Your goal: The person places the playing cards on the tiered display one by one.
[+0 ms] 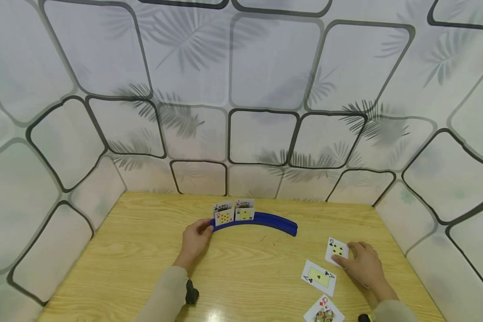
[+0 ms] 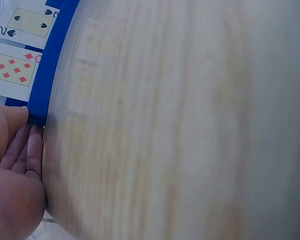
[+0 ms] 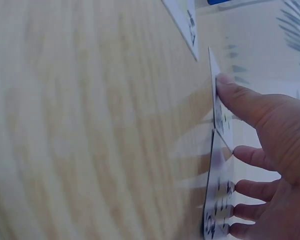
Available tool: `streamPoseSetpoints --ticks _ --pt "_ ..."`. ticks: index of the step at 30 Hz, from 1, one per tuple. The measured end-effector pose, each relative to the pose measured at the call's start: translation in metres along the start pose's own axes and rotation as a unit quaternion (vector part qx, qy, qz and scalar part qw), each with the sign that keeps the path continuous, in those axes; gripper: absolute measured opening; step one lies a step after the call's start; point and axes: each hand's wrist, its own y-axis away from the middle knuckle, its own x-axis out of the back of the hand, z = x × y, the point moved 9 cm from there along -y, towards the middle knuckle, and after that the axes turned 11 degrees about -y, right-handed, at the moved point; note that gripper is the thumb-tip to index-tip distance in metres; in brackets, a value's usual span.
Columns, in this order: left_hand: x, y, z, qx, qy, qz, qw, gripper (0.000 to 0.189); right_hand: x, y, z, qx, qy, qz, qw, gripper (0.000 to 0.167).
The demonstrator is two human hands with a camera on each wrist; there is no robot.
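A curved blue card holder (image 1: 275,221) lies towards the back of the table. Its left end is pinched between the thumb and fingers of my left hand (image 1: 195,241). In its slots stand a diamond card (image 1: 224,217) and a spade card (image 1: 244,214), with a face card behind each. Over on the right, my right hand (image 1: 364,264) is spread palm down. Its thumb touches a black number card (image 1: 335,248) lying on the table. The right wrist view shows its fingertips against another card (image 3: 219,200), mostly hidden in the head view.
An ace of clubs (image 1: 319,278) lies left of the right hand. Nearer the front is a queen of diamonds (image 1: 324,310), cut off by the frame's lower edge. Patterned fabric walls (image 1: 261,134) surround the wooden table (image 1: 241,268) at the back and sides.
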Motion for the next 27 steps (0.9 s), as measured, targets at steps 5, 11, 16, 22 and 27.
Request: streamPoseSetpoints --ticks 5,11,16,22,27 --pt "0.0003 -0.0001 0.0002 0.001 -0.001 0.001 1.0 0.027 0.0 -0.0028 -0.0007 -0.013 -0.004 -0.017 0.9998 0.099" --pt "0.0005 0.0005 -0.0003 0.004 -0.003 0.0 1.0 0.027 -0.001 -0.003 -0.0003 -0.018 -0.007 -0.021 0.9996 0.098" --pt "0.0005 0.0005 -0.0005 0.005 -0.002 -0.001 1.0 0.027 -0.0008 -0.0032 -0.0004 -0.017 -0.011 -0.017 0.9996 0.099" --pt "0.0023 0.0007 0.001 -0.001 -0.004 0.001 1.0 0.027 -0.001 -0.0047 0.0003 -0.015 -0.006 -0.018 0.9997 0.1" --pt "0.0021 0.0011 0.0006 0.002 0.004 0.005 1.0 0.027 -0.0008 -0.0074 0.0001 -0.005 0.004 -0.017 0.9998 0.099"
